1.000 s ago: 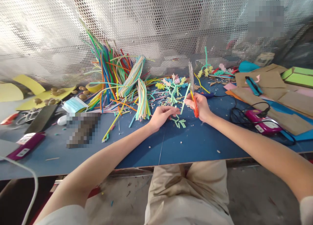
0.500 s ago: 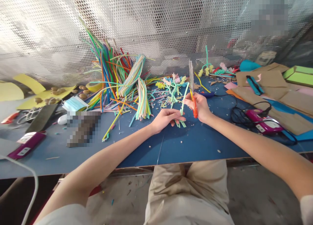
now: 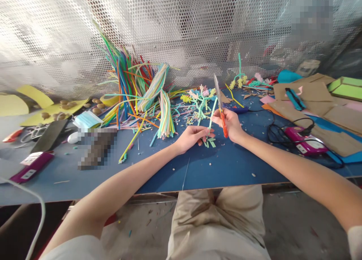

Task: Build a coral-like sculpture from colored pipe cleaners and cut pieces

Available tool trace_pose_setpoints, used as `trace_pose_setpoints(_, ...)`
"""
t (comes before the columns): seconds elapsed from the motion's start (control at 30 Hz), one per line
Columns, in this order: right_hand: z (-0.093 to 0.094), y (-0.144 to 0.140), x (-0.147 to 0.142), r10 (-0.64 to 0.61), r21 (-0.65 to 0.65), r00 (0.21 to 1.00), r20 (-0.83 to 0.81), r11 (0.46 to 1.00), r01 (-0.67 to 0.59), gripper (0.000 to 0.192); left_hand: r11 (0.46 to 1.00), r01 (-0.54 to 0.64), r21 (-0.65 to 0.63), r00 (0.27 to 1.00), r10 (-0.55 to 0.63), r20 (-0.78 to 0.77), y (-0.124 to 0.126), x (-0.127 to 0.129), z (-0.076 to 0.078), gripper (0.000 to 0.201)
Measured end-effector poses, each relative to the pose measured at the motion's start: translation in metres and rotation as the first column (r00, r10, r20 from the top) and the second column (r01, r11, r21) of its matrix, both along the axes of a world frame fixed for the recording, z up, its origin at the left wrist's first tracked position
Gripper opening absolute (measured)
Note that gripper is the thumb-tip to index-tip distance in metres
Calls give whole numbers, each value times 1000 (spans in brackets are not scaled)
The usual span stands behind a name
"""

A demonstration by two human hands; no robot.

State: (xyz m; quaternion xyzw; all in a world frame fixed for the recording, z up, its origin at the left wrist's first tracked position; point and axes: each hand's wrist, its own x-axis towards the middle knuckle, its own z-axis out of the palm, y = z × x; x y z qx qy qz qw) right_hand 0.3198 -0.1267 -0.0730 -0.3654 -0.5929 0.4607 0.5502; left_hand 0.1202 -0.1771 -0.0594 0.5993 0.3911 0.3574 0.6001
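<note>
Now I'm tipping the scissors (image 3: 220, 103) leftward in my closed right hand (image 3: 230, 122), blades nearing the green stem (image 3: 212, 114) my left hand (image 3: 192, 136) is pinching at its fingertips, so a cut seems close.

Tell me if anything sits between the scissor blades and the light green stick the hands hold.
Nothing visible does. The right hand holds the orange-handled scissors beside the light green stick, whose lower end the left hand pinches; cut bits lie below on the blue table.

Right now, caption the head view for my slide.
Right hand grips orange-handled scissors beside a mint-green pipe cleaner pinched by left hand over blue table.
</note>
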Motion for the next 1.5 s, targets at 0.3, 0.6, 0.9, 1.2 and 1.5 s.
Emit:
trace_pose_setpoints(0.3,5,-5,-1,6,43,999,33,999,-7,35,1000,-8,28,1000,9,-15,1,0,-3,48)
trace_pose_setpoints(0.6,6,3,15,86,59,954,287,992,-107,41,918,-308,250,951,289,108,20,-25,23,35)
trace_pose_setpoints(0.9,11,-4,14,62,148,829,555,974,-172,38,790,-326,519,917,399,-32,18,-35,34,36)
trace_pose_setpoints(1.2,15,-11,11,316,-54,790,525,939,-340,39,755,-228,614,908,393,-146,10,-31,40,32)
trace_pose_setpoints(1.5,17,-15,6,336,-27,816,470,930,-367,35,780,-203,592,908,377,-185,4,-26,41,33)
